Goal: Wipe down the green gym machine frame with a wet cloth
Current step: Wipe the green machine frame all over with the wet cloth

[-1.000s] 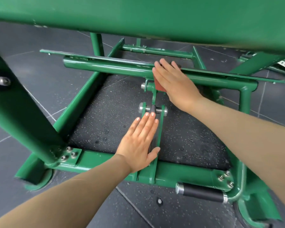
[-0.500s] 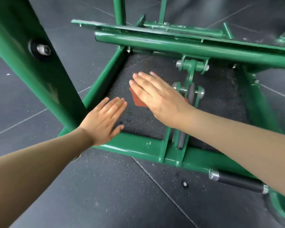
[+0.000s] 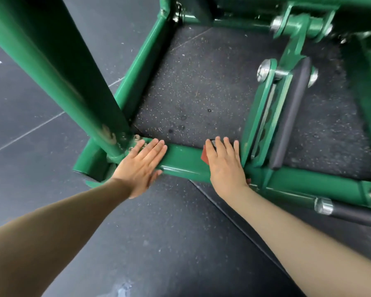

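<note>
The green machine frame's low base bar (image 3: 183,162) runs across the middle of the head view on the dark floor. My right hand (image 3: 225,166) lies flat on that bar with straight fingers, pressing a red-brown cloth (image 3: 204,156) under the palm; only small corners of the cloth show. My left hand (image 3: 140,166) rests flat on the same bar further left, beside the bolted foot of the slanted green post (image 3: 58,78). It holds nothing.
A green hinged link with a black rubber pad (image 3: 287,116) rises just right of my right hand. A black handle with a silver cap (image 3: 323,205) sticks out at the lower right. Speckled rubber matting (image 3: 191,93) fills the frame's inside.
Both hands came down and toward me from the upper rail and mat area onto the near base bar. The cloth travelled under my right hand. The view dropped closer to the floor.
</note>
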A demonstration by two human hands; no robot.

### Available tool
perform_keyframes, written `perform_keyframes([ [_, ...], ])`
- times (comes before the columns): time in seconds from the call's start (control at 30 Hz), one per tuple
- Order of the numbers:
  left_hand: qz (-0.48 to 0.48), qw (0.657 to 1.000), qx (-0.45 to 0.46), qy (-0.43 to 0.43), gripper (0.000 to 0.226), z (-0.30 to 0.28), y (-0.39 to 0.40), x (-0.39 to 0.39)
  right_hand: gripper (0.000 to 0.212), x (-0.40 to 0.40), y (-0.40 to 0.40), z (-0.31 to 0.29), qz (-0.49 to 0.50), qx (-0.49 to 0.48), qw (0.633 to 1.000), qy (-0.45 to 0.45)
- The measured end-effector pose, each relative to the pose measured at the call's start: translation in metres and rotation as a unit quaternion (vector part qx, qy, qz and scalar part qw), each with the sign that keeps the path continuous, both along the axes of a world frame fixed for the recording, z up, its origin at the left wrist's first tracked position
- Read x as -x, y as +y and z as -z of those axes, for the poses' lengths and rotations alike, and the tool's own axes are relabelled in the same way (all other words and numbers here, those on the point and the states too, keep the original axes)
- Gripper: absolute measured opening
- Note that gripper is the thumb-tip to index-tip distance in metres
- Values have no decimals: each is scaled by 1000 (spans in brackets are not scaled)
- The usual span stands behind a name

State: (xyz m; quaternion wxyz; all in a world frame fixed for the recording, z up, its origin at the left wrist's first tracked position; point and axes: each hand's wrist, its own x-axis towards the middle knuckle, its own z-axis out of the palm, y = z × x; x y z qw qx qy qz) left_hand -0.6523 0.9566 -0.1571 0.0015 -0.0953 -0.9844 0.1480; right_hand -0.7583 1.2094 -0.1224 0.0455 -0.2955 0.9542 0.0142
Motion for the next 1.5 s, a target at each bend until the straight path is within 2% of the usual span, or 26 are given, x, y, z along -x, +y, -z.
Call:
perform_keyframes([
  [0.13, -20, 998, 52, -14, 67, 14, 7, -2, 61, -11, -18, 26, 27, 99, 994, 33],
  [0.3, -32, 998, 50, -19, 68, 13, 7, 0, 55, -18, -42, 28, -115, 175, 976, 51],
  [0.37, -36, 999, 33, -17, 69, 13, 7, 0, 61, -20, -45, 30, -130, 178, 973, 62],
  [0.47, -40, 999, 20, -29, 64, 12, 8, -5, 74, -16, -29, 32, 3, 205, 978, 48],
  [0.57, -53, 998, 19, -20, 66, 8, 8, -7, 70, -11, -20, 33, 178, 242, 953, 49],
  [0.63, -67, 997, 29, -39, 66, 4, 13, -7, 68, -15, -43, 30, 210, 249, 945, 28],
  [0.7, -82, 994, 43, -55, 67, 1, 19, -6, 58, -21, -74, 26, 151, 253, 956, 2],
  [0.77, -88, 992, 60, -69, 66, -1, 22, -6, 49, -31, -95, 24, 13, 235, 972, 1],
  [0.83, -84, 992, 56, -69, 63, -2, 20, -7, 49, -32, -95, 26, -100, 205, 973, 25],
  [0.9, -83, 995, 33, -53, 63, -1, 18, -9, 49, -22, -77, 26, -72, 193, 977, 48],
  [1.0, -84, 994, 28, -63, 64, -1, 16, -10, 59, -6, -34, 33, 115, 199, 971, 68],
  [1.07, -80, 994, 34, -72, 64, -1, 16, -10, 67, -7, -24, 38, 162, 204, 963, 64],
  [1.17, -76, 995, 33, -60, 64, 3, 15, -9, 70, -15, -38, 40, 103, 221, 968, 54],
  [1.37, -75, 994, 45, -64, 61, 8, 14, -10, 69, -15, -32, 29, -112, 228, 966, -40],
  [1.43, -80, 992, 50, -78, 61, 4, 16, -10, 68, -6, -13, 31, -70, 228, 971, -20],
  [1.5, -81, 992, 51, -86, 63, 0, 17, -10, 67, -5, 1, 37, 51, 255, 965, 32],
])
